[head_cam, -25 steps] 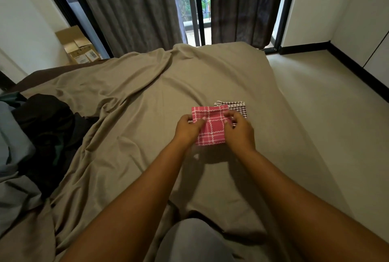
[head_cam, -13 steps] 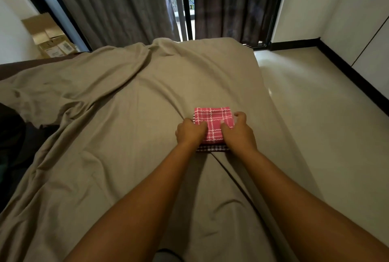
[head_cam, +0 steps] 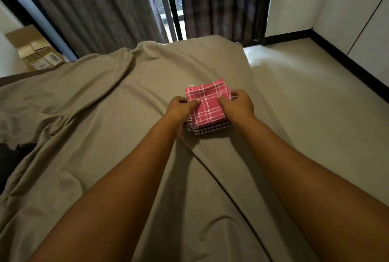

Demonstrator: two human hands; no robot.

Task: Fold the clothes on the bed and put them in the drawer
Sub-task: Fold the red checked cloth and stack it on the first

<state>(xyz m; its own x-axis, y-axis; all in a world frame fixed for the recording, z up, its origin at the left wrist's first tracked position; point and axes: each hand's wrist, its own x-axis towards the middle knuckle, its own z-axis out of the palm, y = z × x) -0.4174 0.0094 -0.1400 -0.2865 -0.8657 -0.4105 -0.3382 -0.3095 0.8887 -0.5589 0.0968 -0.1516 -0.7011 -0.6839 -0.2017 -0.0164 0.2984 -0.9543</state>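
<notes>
Two stacked cloths (head_cam: 207,105), gripped by left hand (head_cam: 180,111) and right hand (head_cam: 239,106).

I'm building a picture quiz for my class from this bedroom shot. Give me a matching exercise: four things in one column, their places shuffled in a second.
Things:
1. pink checked cloth
2. dark checked cloth
3. cardboard box
4. curtains

Places:
A. far left of the view
B. top of the held pair
C. hanging at the far end
D. underneath the other cloth

Pairs: 1-B, 2-D, 3-A, 4-C
</notes>
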